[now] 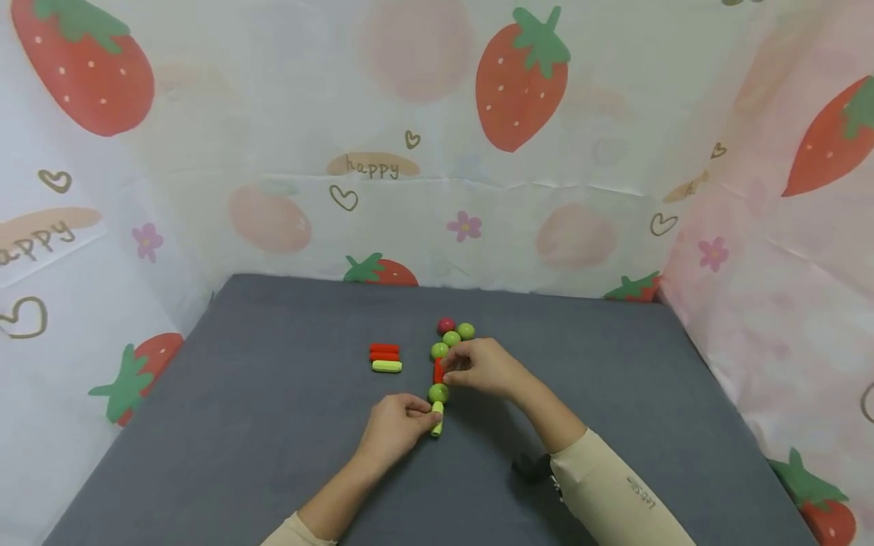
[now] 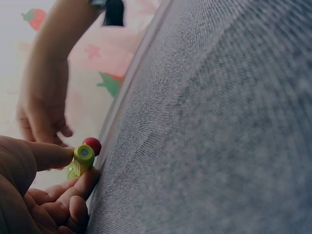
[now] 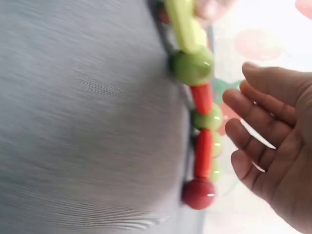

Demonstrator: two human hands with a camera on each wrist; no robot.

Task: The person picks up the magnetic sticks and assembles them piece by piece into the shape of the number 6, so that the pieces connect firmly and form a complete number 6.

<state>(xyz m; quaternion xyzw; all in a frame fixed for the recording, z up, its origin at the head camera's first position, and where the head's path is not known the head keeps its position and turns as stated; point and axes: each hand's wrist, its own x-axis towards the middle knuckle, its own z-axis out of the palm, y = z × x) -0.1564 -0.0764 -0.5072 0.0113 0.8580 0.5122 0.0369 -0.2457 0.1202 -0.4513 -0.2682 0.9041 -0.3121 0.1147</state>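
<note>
My left hand (image 1: 399, 426) pinches a yellow-green stick (image 1: 437, 422) between thumb and finger; its round end faces the camera in the left wrist view. That stick meets a green ball (image 1: 438, 393), beyond which a red stick (image 1: 438, 370) leads to another green ball (image 1: 439, 351). Farther up sit two more green balls and a dark red ball (image 1: 446, 326). Over the row's right side hovers my right hand (image 1: 488, 368), its fingers loosely bent. In the right wrist view a gap separates those fingers from the row, where a second red stick (image 3: 204, 152) shows near the red ball.
Left of the row lie two loose red sticks (image 1: 385, 353) and a yellow-green stick (image 1: 387, 366), side by side. A dark grey cloth (image 1: 273, 455) covers the table. Strawberry-printed curtains (image 1: 293, 121) stand behind it and along both sides. Something black (image 1: 531, 469) is at the right wrist.
</note>
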